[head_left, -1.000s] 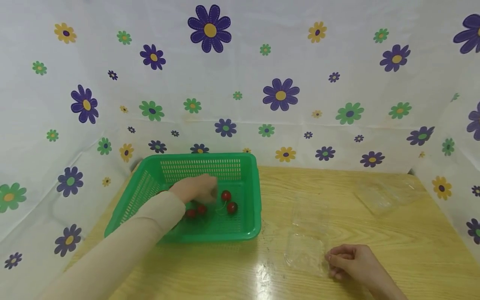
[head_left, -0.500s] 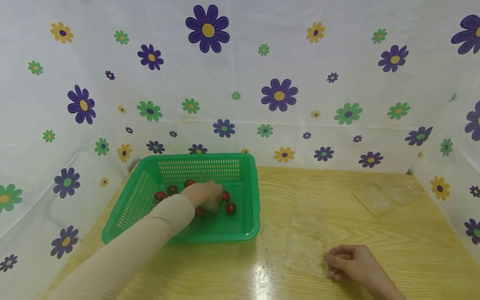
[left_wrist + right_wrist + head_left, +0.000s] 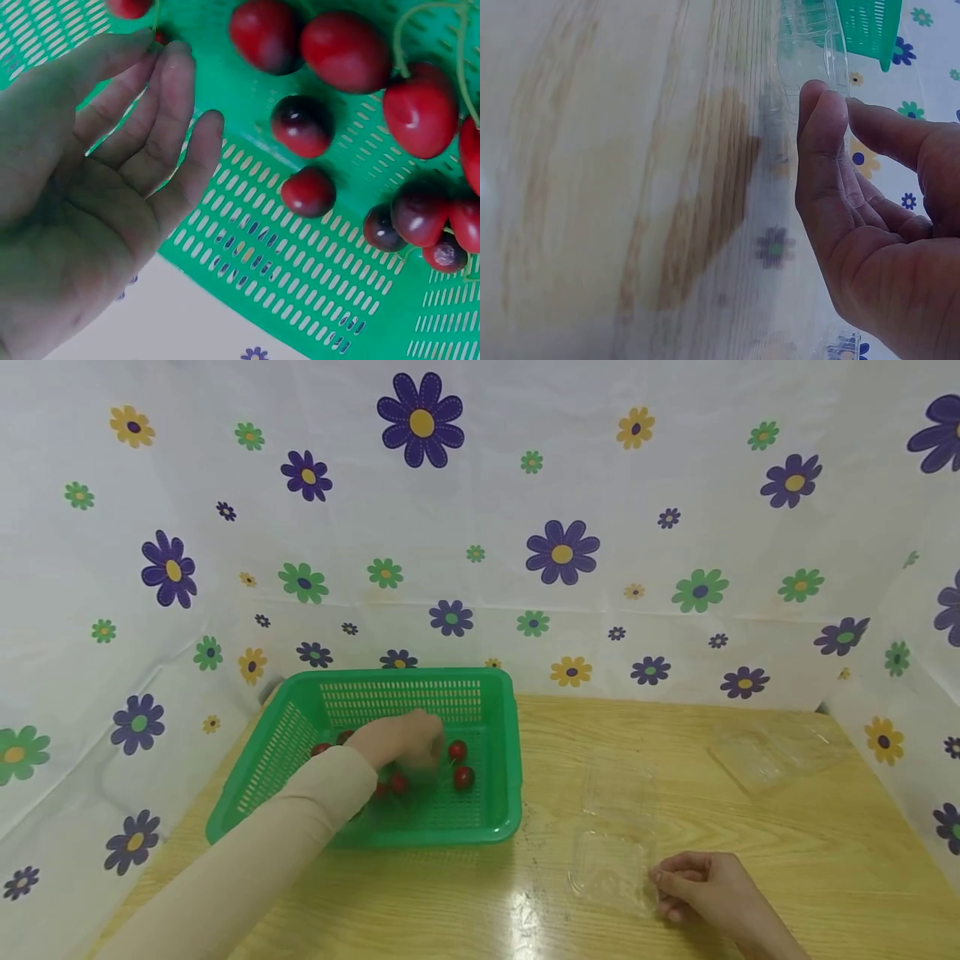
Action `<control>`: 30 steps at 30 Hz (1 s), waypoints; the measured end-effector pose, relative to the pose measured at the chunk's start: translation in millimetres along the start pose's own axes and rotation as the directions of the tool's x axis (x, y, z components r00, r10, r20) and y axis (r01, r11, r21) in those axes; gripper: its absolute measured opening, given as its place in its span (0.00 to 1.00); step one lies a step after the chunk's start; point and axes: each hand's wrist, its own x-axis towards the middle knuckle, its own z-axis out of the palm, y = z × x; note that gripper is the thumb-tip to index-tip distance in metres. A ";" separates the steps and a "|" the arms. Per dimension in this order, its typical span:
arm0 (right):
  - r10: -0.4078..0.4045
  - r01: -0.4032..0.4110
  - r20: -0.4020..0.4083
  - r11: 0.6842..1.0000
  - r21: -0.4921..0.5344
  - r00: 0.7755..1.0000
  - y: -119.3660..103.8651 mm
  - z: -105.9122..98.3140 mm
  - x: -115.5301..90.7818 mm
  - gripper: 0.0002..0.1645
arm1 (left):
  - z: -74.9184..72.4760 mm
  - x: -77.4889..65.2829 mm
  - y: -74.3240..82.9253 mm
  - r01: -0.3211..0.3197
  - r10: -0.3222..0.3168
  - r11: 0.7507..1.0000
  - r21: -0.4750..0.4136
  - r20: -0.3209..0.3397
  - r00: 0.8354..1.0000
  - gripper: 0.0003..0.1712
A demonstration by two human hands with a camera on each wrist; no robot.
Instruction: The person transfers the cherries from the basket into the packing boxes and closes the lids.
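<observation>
My left hand point(image 3: 408, 739) reaches down into a green plastic basket point(image 3: 504, 793) holding several red cherries point(image 3: 463, 777). In the left wrist view, its thumb and fingertips point(image 3: 178, 56) come together at a bit of dark red cherry point(image 3: 161, 36) with a green stem; most of that cherry is hidden. More cherries point(image 3: 345, 51), some with stems, lie beside the hand. At the lower right my right hand point(image 3: 708, 889) pinches the near right edge of a clear plastic clamshell box point(image 3: 611, 864), which lies unfolded on the table.
A second clear plastic clamshell point(image 3: 776, 747) lies at the table's back right. Wood-grain table point(image 3: 555, 727) spans the front, with a white flower-printed cloth point(image 3: 495, 510) hung behind and at both sides. The basket's raised walls surround the left hand.
My left hand shifts slightly right, then back left, staying low inside the basket. The upper right cherry has nudged a little. My right hand keeps its place at the clamshell box.
</observation>
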 end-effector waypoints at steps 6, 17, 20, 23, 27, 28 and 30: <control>0.004 -0.005 -0.013 1.000 -0.027 1.000 0.3 1.4 1.6 0.22 | -6.5 -3.6 -8.1 -0.100 0.094 0.994 -0.039 -0.121 0.988 0.06; 0.047 -0.048 -0.063 0.999 -0.012 0.997 1.6 5.6 2.1 0.22 | -11.8 -13.0 -11.5 -0.085 0.081 0.996 -0.032 -0.097 0.992 0.06; 0.030 -0.030 -0.042 1.000 -0.001 0.999 1.3 3.4 2.1 0.22 | -13.3 -17.8 -13.0 -0.066 0.061 0.996 -0.059 -0.080 0.995 0.07; 0.017 -0.017 -0.029 1.000 0.004 0.999 1.0 1.9 2.0 0.22 | -15.6 -23.6 -12.6 -0.040 0.034 0.994 -0.098 -0.068 0.997 0.07; -0.003 0.004 -0.022 1.000 0.007 1.000 1.0 1.4 1.7 0.22 | -19.6 -29.8 -10.4 -0.058 0.051 0.994 -0.093 -0.075 0.996 0.07; -0.009 0.010 -0.020 1.000 0.007 1.000 1.1 1.5 1.6 0.22 | -20.6 -30.9 -9.7 -0.068 0.062 0.994 -0.083 -0.079 0.995 0.07; -0.016 0.016 -0.018 1.000 0.008 1.000 1.1 2.0 1.7 0.22 | -22.4 -33.3 -8.4 -0.088 0.082 0.994 -0.062 -0.089 0.993 0.07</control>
